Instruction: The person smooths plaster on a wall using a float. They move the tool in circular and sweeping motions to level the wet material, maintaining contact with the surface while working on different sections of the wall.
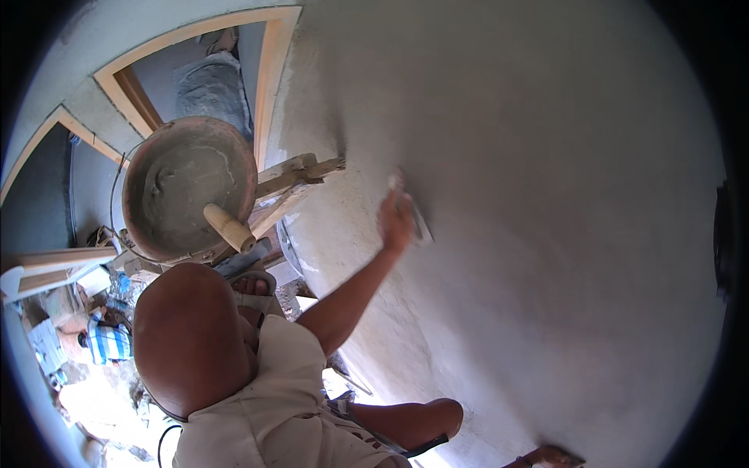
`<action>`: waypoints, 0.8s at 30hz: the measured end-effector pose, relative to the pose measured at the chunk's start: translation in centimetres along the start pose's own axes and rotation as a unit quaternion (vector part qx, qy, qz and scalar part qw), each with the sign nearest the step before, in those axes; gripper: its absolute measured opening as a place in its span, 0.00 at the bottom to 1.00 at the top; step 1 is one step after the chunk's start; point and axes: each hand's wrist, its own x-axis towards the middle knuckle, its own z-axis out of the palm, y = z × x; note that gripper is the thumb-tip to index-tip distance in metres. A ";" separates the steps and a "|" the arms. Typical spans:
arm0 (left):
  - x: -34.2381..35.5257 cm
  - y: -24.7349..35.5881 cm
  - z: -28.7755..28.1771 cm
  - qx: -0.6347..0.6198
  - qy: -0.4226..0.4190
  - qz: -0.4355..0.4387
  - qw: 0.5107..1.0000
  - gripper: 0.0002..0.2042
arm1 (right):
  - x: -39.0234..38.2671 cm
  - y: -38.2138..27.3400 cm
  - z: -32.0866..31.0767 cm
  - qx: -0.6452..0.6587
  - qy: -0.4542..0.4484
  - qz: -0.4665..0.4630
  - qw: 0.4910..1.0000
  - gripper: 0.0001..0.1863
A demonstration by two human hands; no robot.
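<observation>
At the lower right edge, my right hand (pixel 551 455) is closed around a dark flat tool (pixel 576 460), whose far side is against the grey plaster wall (pixel 530 257). Only the hand and a wrist with a band show. My left hand is out of the picture. A co-worker in a pale shirt (pixel 265 421) leans in on the left, the bare head (pixel 191 335) seen from above. That person's outstretched hand (pixel 395 222) presses a thin-bladed trowel (pixel 422 221) to the same wall.
A round basin (pixel 131 191) of wet grey mortar stands on wooden planks (pixel 292 178), with a wooden-handled tool (pixel 228 226) lying in it. Wood-framed openings (pixel 282 47) are at upper left. Another person in a blue-and-white striped garment (pixel 109 343) is lower down among clutter.
</observation>
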 end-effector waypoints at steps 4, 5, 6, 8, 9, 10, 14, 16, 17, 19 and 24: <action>-0.9 9.2 -1.6 -0.013 -0.092 0.089 0.992 0.19 | -0.1 -2.5 -0.1 0.030 -0.035 -0.018 0.999 0.31; 0.8 10.9 -2.3 0.017 -0.109 0.102 0.989 0.19 | 0.1 -2.8 -0.3 0.033 -0.043 -0.023 0.998 0.31; 3.4 11.2 -2.7 0.049 -0.121 0.119 0.984 0.18 | 0.1 -3.5 -0.1 0.040 -0.049 -0.024 0.998 0.32; 8.1 9.5 -2.2 0.040 -0.051 0.181 0.981 0.18 | 0.1 -4.9 0.8 0.057 -0.061 -0.027 0.996 0.32; 10.0 8.5 -1.7 0.034 -0.006 0.193 0.980 0.17 | 0.2 -5.3 1.1 0.061 -0.067 -0.030 0.995 0.32; 11.9 7.4 -1.3 0.027 0.035 0.206 0.978 0.17 | 0.4 -5.7 1.3 0.061 -0.073 -0.034 0.995 0.32; 19.5 0.4 -1.9 0.003 0.024 0.008 1.000 0.18 | 0.5 -6.9 2.3 0.062 -0.083 -0.035 0.994 0.32; 20.5 -4.9 -3.5 0.000 -0.010 -0.124 0.992 0.20 | -0.1 -7.4 3.3 0.072 -0.082 -0.024 0.994 0.32; 19.6 -7.0 -3.0 -0.013 0.001 -0.124 0.992 0.20 | -0.7 -7.3 3.7 0.075 -0.081 -0.016 0.994 0.32; 16.4 -10.8 -3.6 0.012 0.019 -0.143 0.990 0.19 | -0.8 -7.9 4.2 0.090 -0.080 -0.005 0.993 0.32; 4.3 -0.4 0.6 0.013 0.002 0.081 0.997 0.20 | -0.4 -6.7 3.4 0.073 -0.056 -0.005 0.996 0.32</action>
